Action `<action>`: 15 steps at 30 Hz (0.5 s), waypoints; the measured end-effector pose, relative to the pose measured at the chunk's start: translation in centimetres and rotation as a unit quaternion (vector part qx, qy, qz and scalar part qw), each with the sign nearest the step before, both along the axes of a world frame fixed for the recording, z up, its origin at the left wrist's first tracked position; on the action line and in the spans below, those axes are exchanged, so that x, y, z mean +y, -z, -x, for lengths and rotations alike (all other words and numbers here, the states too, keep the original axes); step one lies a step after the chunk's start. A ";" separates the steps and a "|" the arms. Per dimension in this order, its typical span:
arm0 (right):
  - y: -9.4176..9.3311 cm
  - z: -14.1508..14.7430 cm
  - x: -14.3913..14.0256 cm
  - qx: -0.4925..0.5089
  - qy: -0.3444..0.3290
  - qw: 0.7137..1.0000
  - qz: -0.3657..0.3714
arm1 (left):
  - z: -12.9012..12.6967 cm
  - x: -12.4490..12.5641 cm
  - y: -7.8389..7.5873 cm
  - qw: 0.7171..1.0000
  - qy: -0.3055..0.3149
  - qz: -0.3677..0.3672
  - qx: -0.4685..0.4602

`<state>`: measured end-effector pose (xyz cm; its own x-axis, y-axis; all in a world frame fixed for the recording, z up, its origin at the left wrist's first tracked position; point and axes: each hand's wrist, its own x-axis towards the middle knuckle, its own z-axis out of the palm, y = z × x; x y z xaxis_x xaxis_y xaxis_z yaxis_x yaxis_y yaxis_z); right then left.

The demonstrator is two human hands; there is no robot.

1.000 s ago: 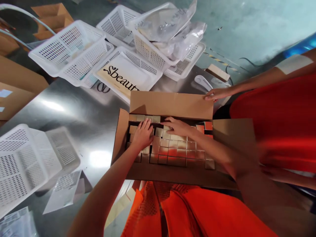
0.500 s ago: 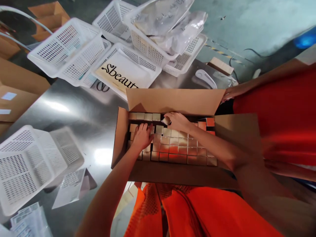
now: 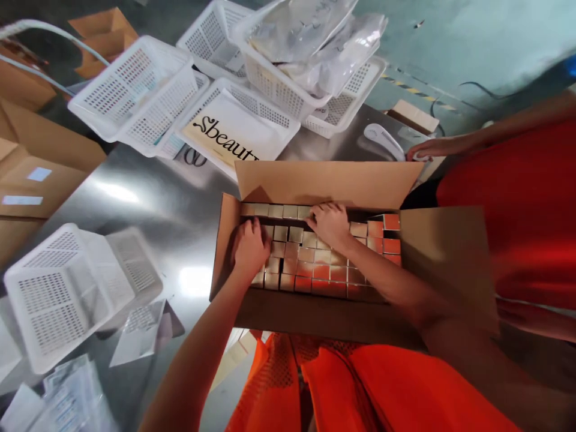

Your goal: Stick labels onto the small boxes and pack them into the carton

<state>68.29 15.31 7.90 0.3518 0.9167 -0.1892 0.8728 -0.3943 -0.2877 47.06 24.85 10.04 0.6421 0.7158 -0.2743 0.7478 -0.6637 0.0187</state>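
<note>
A cardboard carton [image 3: 328, 309] stands with its flaps up, packed with rows of small shiny gold boxes [image 3: 309, 255]. At its left end my left hand [image 3: 252, 247] rests on the boxes, fingers apart and bent over the tops, holding nothing that I can see. My right hand [image 3: 330, 225] is at the back row. Its curled fingertips touch the right side of a small box [image 3: 304, 212] that sits in line with the others; its thumb side is partly hidden.
White plastic baskets [image 3: 148, 135] crowd the back of the metal table [image 3: 148, 180], one holding plastic-wrapped packs [image 3: 315, 54]. Another basket [image 3: 49, 300] and clear bags [image 3: 76, 396] lie left. At right, a co-worker's hand [image 3: 425, 150] is near a white handled tool [image 3: 384, 141].
The small box in my right hand, tilted before, now sits level in the back row. My left hand has shifted left. The co-worker's hand has moved off the carton's flap.
</note>
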 end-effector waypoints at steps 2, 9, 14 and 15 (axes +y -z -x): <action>-1.3 1.1 0.7 0.001 -0.057 0.998 -0.026 | 1.3 0.6 -1.5 0.998 -0.059 -0.014 0.020; -0.9 8.2 9.3 0.068 -0.379 0.922 -0.035 | 5.4 -2.3 -5.6 0.997 -0.063 -0.034 0.004; 1.2 10.3 14.2 0.053 -0.446 0.893 0.026 | 9.5 -6.2 -5.7 0.992 -0.077 -0.072 -0.062; 1.4 10.4 14.5 0.045 -0.440 0.896 0.032 | 10.2 -6.8 -5.5 0.991 -0.083 -0.074 -0.079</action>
